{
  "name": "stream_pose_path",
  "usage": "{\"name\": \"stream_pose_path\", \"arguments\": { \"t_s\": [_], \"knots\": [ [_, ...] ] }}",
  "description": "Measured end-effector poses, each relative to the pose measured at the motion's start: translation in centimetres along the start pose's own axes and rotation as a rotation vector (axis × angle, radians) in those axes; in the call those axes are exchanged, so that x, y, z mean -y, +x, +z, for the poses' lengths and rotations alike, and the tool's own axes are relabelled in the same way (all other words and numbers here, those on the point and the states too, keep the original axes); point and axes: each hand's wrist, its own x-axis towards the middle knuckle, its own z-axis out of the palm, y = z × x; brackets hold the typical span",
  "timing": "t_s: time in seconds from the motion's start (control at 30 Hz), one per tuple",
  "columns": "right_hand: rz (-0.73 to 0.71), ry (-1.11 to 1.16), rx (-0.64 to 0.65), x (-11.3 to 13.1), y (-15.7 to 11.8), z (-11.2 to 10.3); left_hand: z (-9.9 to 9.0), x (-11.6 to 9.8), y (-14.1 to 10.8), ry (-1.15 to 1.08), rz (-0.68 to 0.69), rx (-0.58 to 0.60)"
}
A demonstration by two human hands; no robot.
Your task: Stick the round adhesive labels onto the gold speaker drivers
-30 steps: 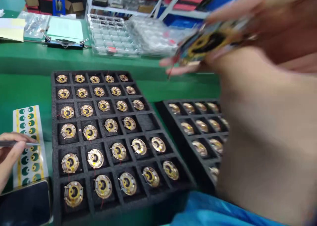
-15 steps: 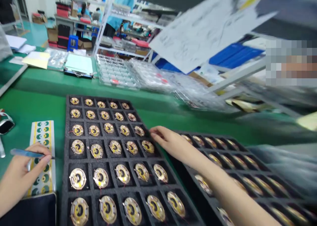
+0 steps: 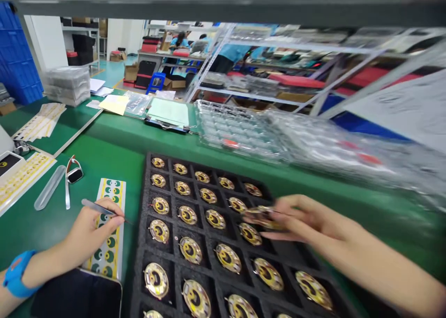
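Our right hand [image 3: 313, 225] pinches a thin gold disc [image 3: 261, 217] between its fingers; it seems light, stiff and delicate, so best held by the rim. Our left hand [image 3: 90, 236] grips tweezers [image 3: 99, 208].

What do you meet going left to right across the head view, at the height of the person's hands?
Blue wristband → left hand holding tweezers → gold disc in the left column of the black foam tray → right hand pinching a loose gold disc
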Motion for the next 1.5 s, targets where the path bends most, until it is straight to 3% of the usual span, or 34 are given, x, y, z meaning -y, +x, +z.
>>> {"name": "stream_pose_path", "arguments": {
  "t_s": [0.07,0.17,0.23,0.3,0.47,0.63,0.87,1.27,1.5],
  "knots": [
    [0.109,0.433,0.172,2.8,0.2,4.7,0.0,0.1,0.0,-0.051,0.002,-0.021],
    [0.157,0.658,0.417,5.6,0.2,11.9,0.0,0.1,0.0,-0.086,-0.007,-0.04],
    [0.179,0.788,0.568,6.2,0.0,15.0,0.0,0.0,0.1,-0.1,-0.029,-0.042],
    [0.191,0.867,0.646,6.0,-0.4,16.5,0.1,-0.2,0.0,-0.108,-0.047,-0.041],
    [0.158,0.993,0.695,4.8,-1.2,16.6,0.4,-0.6,-0.2,-0.116,-0.063,0.02],
    [0.105,0.961,0.74,5.3,-1.6,15.9,0.5,-0.9,-0.1,-0.085,-0.058,0.114],
    [0.019,0.928,0.664,4.8,-2.1,16.5,0.6,-1.6,0.2,0.018,-0.059,0.115],
    [0.114,0.771,0.721,5.8,-1.9,15.9,0.6,-1.5,0.2,-0.007,-0.143,0.153],
    [0.127,0.965,0.627,6.4,-1.7,16.0,0.1,-1.4,0.5,-0.06,-0.217,0.131]
  ]
}}
